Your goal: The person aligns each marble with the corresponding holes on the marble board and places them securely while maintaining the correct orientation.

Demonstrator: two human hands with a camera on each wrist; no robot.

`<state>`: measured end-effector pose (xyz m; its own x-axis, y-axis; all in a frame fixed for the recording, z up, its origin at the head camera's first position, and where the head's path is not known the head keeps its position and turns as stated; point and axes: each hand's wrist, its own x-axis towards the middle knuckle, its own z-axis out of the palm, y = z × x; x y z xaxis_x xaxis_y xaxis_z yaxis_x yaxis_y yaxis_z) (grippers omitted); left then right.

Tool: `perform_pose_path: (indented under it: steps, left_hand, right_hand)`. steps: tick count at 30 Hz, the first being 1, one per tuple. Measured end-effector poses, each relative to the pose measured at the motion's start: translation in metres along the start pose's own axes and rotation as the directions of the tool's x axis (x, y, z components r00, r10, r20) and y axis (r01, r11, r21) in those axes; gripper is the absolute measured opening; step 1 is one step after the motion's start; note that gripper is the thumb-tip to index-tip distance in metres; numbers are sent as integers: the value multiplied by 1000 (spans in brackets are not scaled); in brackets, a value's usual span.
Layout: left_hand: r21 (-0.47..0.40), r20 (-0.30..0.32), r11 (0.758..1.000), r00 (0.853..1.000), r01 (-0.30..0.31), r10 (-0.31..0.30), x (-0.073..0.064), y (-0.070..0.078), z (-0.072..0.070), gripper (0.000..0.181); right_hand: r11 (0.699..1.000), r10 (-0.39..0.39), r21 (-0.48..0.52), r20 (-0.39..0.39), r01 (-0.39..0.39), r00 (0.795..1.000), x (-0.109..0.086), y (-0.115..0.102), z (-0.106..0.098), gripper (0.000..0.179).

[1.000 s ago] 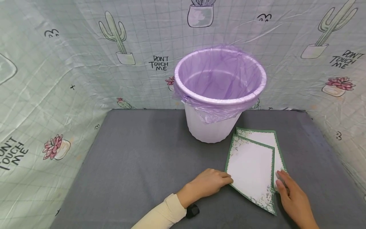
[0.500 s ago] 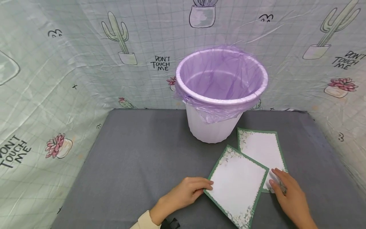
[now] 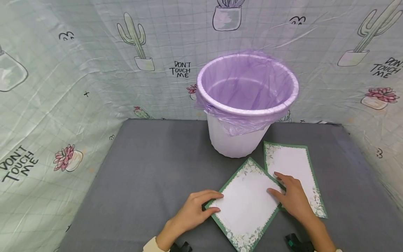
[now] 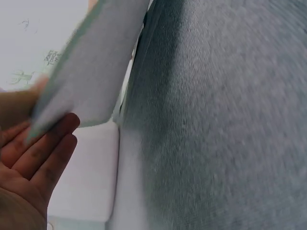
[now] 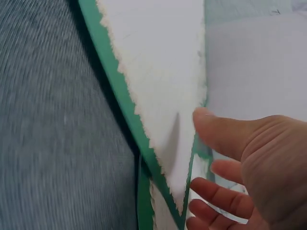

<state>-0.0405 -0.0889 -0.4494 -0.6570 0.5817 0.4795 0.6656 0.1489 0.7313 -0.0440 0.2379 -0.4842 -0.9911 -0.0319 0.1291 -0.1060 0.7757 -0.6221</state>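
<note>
A white sheet of paper (image 3: 247, 206) with a green, flower-printed border stands turned like a diamond in the head view. My left hand (image 3: 193, 211) pinches its left corner, thumb above and fingers (image 4: 45, 155) beneath; in the left wrist view the sheet tilts up off the cloth. At the opposite corner is my right hand (image 3: 295, 198), thumb over the edge and fingers spread loosely around the tip. The right wrist view shows the thumb (image 5: 216, 129) right at the sheet's edge. A second matching sheet (image 3: 292, 159) lies behind, partly covered by the first sheet and my right hand.
A white bin (image 3: 231, 141) lined with a purple plastic bag (image 3: 242, 126) stands behind the sheets, its mouth facing up. Grey cloth (image 3: 151, 168) covers the table. Cactus-printed curtain (image 3: 94, 52) hangs at the back and both sides.
My left hand has drawn the front sheet left and towards me, turning it and uncovering more of the second sheet. My right hand has moved left to the front sheet's right corner.
</note>
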Motion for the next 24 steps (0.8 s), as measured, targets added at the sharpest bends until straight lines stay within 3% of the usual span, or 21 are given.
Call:
perform_pose_path:
  steps: [3, 6, 11, 16, 20, 24]
  left_hand:
    - [3, -27, 1000, 1000, 15, -15, 1, 5, -6, 38]
    - [25, -48, 1000, 999, -13, 15, 1, 4, -9, 39]
    - [18, -78, 998, 995, -63, 64, 1, -5, -11, 40]
    - [-4, -130, 997, 989, -78, 77, -1, -15, -12, 38]
    - [-111, -176, 994, 984, 2, -22, -5, -16, -12, 31]
    - [-267, -191, 956, 966, 122, -177, -9, -15, -10, 26]
  right_hand:
    - [1000, 5, -17, 3, -5, 1000, 3, -1, 5, 63]
    - [1000, 9, -4, 4, -9, 1000, 4, -1, 8, 62]
    - [1000, 0, 20, 3, 0, 1000, 5, -2, 10, 56]
    - [997, 22, 80, -55, -18, 998, 0, -4, 6, 44]
    - [982, 64, 182, -97, -45, 993, -7, -5, 4, 45]
    - [959, 100, 279, -158, -53, 982, -13, -13, 1, 50]
